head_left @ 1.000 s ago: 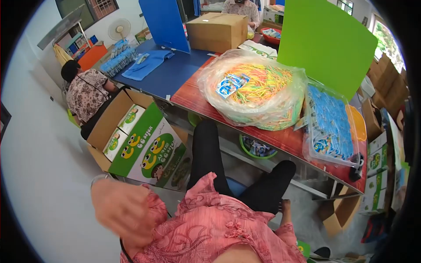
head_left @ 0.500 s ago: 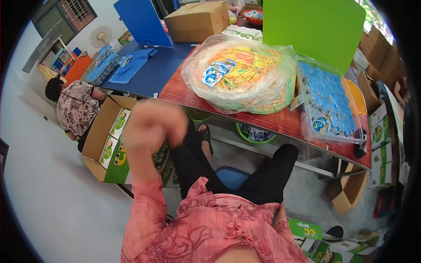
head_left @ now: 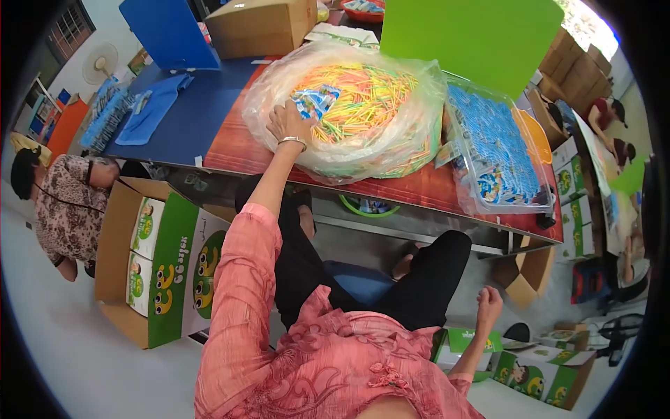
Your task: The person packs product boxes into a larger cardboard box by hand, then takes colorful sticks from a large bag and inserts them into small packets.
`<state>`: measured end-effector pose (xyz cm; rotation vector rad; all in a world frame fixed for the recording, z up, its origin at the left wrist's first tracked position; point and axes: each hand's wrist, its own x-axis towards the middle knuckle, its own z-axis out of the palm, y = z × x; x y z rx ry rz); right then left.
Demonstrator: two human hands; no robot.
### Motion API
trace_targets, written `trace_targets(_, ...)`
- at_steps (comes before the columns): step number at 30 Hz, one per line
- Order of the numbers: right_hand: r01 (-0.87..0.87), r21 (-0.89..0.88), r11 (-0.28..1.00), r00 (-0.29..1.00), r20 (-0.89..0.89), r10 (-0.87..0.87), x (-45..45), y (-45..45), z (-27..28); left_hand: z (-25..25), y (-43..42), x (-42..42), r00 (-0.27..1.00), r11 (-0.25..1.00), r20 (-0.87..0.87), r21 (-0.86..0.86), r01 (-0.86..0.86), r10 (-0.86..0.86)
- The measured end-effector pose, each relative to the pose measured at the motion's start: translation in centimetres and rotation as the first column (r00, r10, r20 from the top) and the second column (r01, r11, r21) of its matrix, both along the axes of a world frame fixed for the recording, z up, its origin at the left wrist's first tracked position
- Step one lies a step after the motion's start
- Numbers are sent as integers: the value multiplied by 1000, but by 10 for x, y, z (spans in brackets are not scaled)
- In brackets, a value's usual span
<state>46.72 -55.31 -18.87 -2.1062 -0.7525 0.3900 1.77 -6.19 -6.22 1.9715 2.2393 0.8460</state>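
Note:
My left hand (head_left: 289, 124), with a bangle at the wrist, reaches over the near left rim of a large clear plastic bag (head_left: 269, 98). Its fingers are slightly apart and bent, at the edge of some small blue-and-white packets (head_left: 318, 102); a firm grip on them does not show. The packets lie on a heap of thin yellow, green and orange sticks (head_left: 373, 98) filling the bag. Low at my right side hangs my right hand (head_left: 490, 304), fingers curled in, with nothing visible in them. A clear plastic tub (head_left: 513, 208) of blue packets (head_left: 499, 140) stands right of the bag.
Upright green (head_left: 467, 42) and blue (head_left: 169, 35) boards stand on the tables. An open carton (head_left: 115, 272) of white boxes is at my left, near a seated person (head_left: 70, 202). A cardboard box (head_left: 262, 28) sits behind. More green cartons (head_left: 537, 377) lie at right.
My left hand has moved from in front of me, blurred, forward to the packets in the bag. My right hand has come into view at the right. The view has shifted right.

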Motion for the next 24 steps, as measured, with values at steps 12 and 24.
trace_targets(12,-671,115,732,732,256,631,-169,202,193,-24,2,-21,806,896,436,369,246,-401)
trace_targets(24,-820,198,537,557,64,828,-212,388,168,-15,-88,40,476,706,550,347,618,-686)
